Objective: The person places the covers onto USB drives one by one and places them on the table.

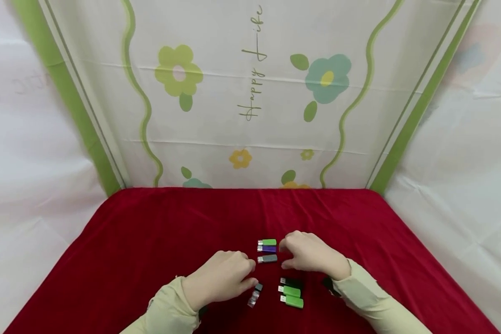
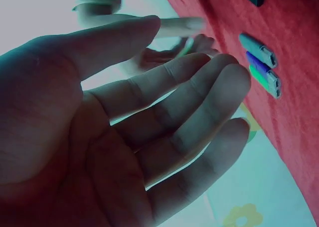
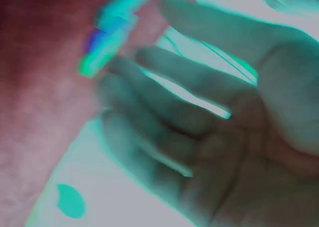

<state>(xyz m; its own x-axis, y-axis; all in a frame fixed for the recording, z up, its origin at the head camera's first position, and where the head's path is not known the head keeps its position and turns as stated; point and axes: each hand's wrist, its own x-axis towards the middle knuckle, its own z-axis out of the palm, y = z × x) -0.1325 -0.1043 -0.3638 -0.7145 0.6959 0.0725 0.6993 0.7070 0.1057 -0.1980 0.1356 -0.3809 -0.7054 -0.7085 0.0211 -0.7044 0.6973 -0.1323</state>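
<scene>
A green USB stick (image 1: pixel 269 242), a purple USB stick (image 1: pixel 269 249) and a grey USB stick (image 1: pixel 270 259) lie in a column on the red cloth, metal plugs to the left. My right hand (image 1: pixel 313 253) hovers just right of them, fingers loosely bent; its palm (image 3: pixel 224 152) holds nothing in the right wrist view, which is blurred. To their left is my left hand (image 1: pixel 223 276), fingers relaxed; its palm (image 2: pixel 109 172) holds nothing in the left wrist view. Close by its thumb lies a slanted grey-and-silver stick (image 1: pixel 255 295).
Nearer me lie a black USB stick (image 1: pixel 294 282), a green USB stick (image 1: pixel 291 291) and another green USB stick (image 1: pixel 294 302), stacked in a column. The red cloth (image 1: pixel 171 222) covers the table, and a white flowered curtain (image 1: pixel 217 93) stands behind it.
</scene>
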